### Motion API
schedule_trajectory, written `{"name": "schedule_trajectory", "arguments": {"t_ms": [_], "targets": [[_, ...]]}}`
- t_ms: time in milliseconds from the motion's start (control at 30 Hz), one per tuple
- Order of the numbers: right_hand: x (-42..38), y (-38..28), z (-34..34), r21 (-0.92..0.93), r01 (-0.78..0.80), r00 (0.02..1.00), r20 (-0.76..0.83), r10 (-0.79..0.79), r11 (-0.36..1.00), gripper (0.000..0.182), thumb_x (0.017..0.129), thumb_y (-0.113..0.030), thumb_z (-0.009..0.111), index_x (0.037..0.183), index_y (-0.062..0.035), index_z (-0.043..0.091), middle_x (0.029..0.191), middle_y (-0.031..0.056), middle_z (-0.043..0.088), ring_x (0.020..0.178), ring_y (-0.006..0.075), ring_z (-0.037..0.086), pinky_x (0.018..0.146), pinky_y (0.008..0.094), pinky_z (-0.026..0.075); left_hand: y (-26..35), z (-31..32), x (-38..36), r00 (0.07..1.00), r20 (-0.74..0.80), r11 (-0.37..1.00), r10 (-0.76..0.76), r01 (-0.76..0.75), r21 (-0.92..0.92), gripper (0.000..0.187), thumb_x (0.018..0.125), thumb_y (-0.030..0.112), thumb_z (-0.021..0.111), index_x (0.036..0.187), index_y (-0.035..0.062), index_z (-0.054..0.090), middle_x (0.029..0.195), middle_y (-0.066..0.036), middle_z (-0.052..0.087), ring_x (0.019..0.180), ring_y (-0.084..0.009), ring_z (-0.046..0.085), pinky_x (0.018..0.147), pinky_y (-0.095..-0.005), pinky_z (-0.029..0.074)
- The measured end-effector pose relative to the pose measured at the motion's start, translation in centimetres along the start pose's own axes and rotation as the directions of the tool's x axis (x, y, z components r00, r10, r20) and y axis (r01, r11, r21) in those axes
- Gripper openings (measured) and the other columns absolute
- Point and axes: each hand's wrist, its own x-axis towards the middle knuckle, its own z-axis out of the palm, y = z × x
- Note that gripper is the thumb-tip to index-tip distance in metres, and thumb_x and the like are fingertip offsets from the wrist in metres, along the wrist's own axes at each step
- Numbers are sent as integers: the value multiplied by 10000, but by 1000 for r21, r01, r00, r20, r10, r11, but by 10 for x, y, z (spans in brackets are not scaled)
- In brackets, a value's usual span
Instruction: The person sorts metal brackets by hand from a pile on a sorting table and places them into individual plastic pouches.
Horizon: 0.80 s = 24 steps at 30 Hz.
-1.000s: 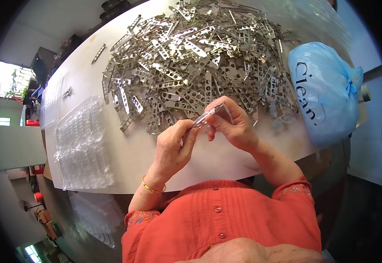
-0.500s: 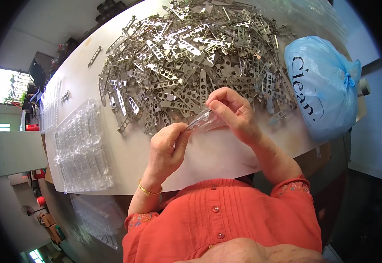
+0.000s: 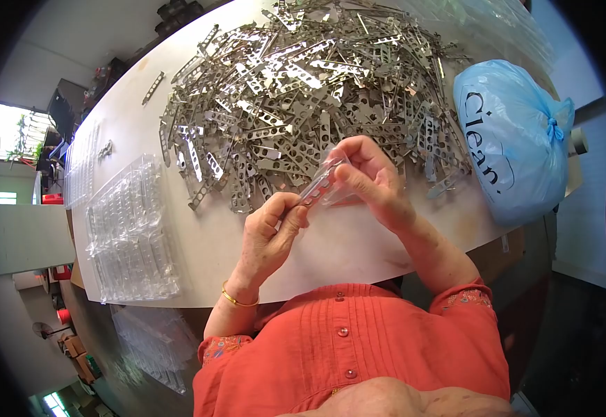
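Note:
Between both hands, just in front of the heap, is a flat metal strip with round holes (image 3: pixel 311 194). My left hand (image 3: pixel 268 233) is closed on its lower end, thumb on top. Clear thin plastic, apparently a small bag (image 3: pixel 335 194), lies around the strip's upper part. My right hand (image 3: pixel 372 179) pinches that plastic near the top between thumb and curled fingers. Past the fingertips spreads a large heap of similar perforated metal strips (image 3: pixel 275 128) on the white table (image 3: pixel 213 254).
To the left lie stacked clear plastic trays (image 3: pixel 133 229), with another clear tray (image 3: pixel 80 167) beyond. A knotted blue plastic bag (image 3: pixel 515 139) stands at the right. More clear plastic sheeting (image 3: pixel 490 24) is at the far right. Below the left edge sit further clear trays (image 3: pixel 153 340).
The metal strip now shows its holed face, turned toward me, with the plastic around it. My left hand has shifted slightly right and the right hand's fingers have moved a little.

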Motion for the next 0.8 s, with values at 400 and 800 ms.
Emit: {"name": "schedule_trajectory", "arguments": {"t_ms": [400,800], "targets": [[-3,5,6,-65,-152,973,163,161,986,147,977,-7,619,1103,-42,554,972,55,650,801,91,610,662,232,503,-4,7,0,993,16,993,119,-119,22,118,993,66,600,1096,14,620,844,-51,646,751,-106,606,657,-289,493],[-12,14,19,-230,46,946,321,32,972,180,956,-15,662,1091,-41,545,994,59,577,799,108,564,711,246,479,-9,-18,-10,860,-47,779,508,-435,451,102,848,79,727,863,58,627,813,-82,623,793,-295,599,732,-402,487]]}}
